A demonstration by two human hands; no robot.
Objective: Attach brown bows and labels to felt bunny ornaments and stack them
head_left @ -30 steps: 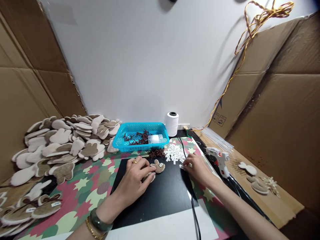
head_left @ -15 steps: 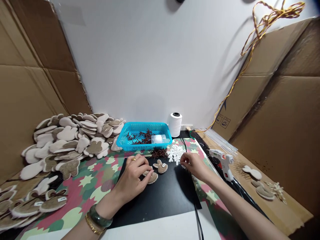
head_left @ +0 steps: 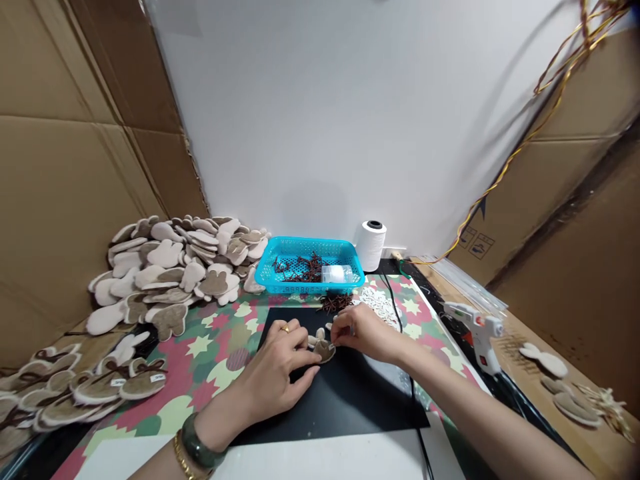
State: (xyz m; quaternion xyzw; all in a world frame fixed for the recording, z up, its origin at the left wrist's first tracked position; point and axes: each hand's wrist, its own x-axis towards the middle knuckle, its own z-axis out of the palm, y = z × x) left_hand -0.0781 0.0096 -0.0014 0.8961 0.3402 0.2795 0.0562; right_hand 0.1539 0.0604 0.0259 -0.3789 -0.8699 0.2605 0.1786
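While left hand [head_left: 273, 365] and right hand [head_left: 357, 331] pinch felt bunny [head_left: 325, 351]

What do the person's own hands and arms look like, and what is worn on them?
The left hand wears a gold ring. Its wrist has a thick mottled green bangle and a thin gold bracelet. The right hand and right forearm show no jewellery. Neither arm has a sleeve.

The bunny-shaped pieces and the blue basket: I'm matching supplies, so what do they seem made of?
The bunny-shaped pieces look like felt or plush fabric: matte, fuzzy surface; exact fibre unclear. The blue basket seems moulded plastic: glossy, even colour, perforated grid.
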